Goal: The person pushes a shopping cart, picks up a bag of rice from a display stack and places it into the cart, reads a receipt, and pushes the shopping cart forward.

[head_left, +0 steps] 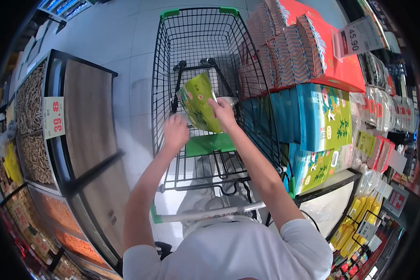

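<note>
Over the shopping cart point(209, 10), a green food bag point(198, 100) with pink and white print is held tilted. My right hand point(223, 113) grips its right edge, with the thumb on the front face. Just left of the bag is my left hand point(176, 132), its fingers curled and smeared by motion. Whether they touch the bag cannot be made out. Below both hands lies the cart's green seat flap point(211, 145). Behind my right hand shows a small piece of clear plastic point(229, 100).
Red gift boxes point(338, 70) and blue-green packages point(324, 119) are stacked close along the cart's right side. At left stands a wooden display bin point(88, 102) with dried goods and a price sign point(54, 117). The cart handle point(219, 212) crosses before my body.
</note>
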{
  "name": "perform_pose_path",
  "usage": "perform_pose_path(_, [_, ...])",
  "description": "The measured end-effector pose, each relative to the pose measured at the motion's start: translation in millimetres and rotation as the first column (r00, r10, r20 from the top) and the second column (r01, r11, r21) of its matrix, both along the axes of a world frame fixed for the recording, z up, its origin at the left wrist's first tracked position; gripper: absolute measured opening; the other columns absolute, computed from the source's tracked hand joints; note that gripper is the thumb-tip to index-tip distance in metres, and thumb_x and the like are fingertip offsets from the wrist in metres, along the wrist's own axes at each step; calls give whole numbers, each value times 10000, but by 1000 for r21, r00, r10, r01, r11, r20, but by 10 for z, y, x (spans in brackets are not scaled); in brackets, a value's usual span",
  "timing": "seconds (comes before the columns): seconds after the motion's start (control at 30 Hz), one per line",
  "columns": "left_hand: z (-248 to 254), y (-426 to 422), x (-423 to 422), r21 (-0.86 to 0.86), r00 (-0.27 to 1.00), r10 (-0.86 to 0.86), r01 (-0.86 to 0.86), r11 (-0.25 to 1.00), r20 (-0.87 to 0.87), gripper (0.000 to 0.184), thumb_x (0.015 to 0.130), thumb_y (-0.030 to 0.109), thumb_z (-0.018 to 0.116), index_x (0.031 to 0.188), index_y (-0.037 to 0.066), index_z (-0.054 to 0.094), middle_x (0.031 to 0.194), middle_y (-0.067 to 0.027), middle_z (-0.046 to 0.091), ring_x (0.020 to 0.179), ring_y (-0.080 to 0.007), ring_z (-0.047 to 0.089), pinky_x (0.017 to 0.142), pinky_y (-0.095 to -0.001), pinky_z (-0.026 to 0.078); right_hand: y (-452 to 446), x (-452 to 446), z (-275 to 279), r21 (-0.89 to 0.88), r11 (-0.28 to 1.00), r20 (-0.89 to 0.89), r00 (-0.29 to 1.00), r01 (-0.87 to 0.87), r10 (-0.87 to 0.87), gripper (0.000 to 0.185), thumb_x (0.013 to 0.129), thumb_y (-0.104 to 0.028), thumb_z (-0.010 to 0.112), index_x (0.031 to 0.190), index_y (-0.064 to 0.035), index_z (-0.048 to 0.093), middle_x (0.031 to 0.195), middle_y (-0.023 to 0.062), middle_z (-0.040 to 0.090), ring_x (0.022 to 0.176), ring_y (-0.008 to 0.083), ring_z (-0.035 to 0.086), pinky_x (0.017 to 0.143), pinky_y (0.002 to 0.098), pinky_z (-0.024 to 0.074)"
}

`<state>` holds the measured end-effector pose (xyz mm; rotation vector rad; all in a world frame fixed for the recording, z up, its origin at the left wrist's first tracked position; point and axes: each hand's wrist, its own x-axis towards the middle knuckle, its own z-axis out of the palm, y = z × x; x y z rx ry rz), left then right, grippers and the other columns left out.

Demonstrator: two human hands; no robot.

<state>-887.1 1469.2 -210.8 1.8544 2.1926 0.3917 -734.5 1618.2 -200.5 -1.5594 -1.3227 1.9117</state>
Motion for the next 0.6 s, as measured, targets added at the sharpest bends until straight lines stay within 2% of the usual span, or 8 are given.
perform_pose_path(0.03, [-373,29,32,-215,994,64,-45,975,85,235,758,120,573,959,22,647,1125,-134,608,1110,-339,510,895,-454,460,-19,3,12,4,1000,-10,1000,-4,4,270,919,-306,628,930,-37,619,671,3,529,568,82,485,512,256,412])
perform_pose_path(0.07, [-716,84,51,-402,994,86,-51,914,68,259,763,130,583,993,26,642,1095,-149,601,1065,-332,548,818,-440,508,-25,5,20,9,1000,-18,1000,-11,11,258,927,-292,621,923,-35,615,666,1,522,561,80,480,505,254,404])
perform_pose_path(0.17, [-1355,257,52,-482,993,121,-105,870,2,335,780,180,614,1086,41,623,1063,-150,590,978,-326,605,783,-444,522,-53,8,71,31,999,0,999,-40,40,230,950,-261,595,900,-36,592,638,-8,500,514,71,449,484,251,374])
perform_pose_path(0.2, [-1523,303,22,-495,994,108,-109,862,-30,358,785,199,624,1109,47,614,1058,-145,587,949,-326,623,780,-452,521,-58,-10,122,6,999,6,999,-35,35,210,955,-253,586,910,-49,599,641,-33,471,563,53,429,519,226,363])
perform_pose_path(0.27, [-1991,390,-32,-549,974,213,-221,806,-79,381,834,173,606,1197,64,564,1200,-151,583,846,-279,695,731,-440,533,-47,-21,190,-52,998,46,998,-35,37,212,959,-247,582,955,-36,603,647,-36,473,569,49,431,525,222,373])
perform_pose_path(0.37, [-2294,444,-200,-703,979,175,-194,684,-100,512,835,126,609,1314,67,436,1234,-150,581,871,-262,704,699,-389,546,-66,-19,172,-66,997,73,996,-46,51,227,965,-246,577,993,-21,587,685,-36,495,585,44,439,532,219,380])
perform_pose_path(0.47, [-2449,372,-302,-636,986,140,-166,754,-91,416,835,100,600,1240,92,508,1204,-142,603,891,-272,700,707,-408,555,-73,-57,236,-115,992,44,998,-44,49,219,966,-251,576,991,-34,577,728,-35,509,605,38,441,549,216,383])
perform_pose_path(0.6, [-2656,364,-360,-683,989,148,-119,720,-16,226,840,101,585,1058,86,640,1095,-157,654,903,-284,695,741,-409,558,-67,-61,214,-104,993,65,996,-57,64,224,965,-261,580,995,-39,575,729,-39,509,609,35,439,551,213,379])
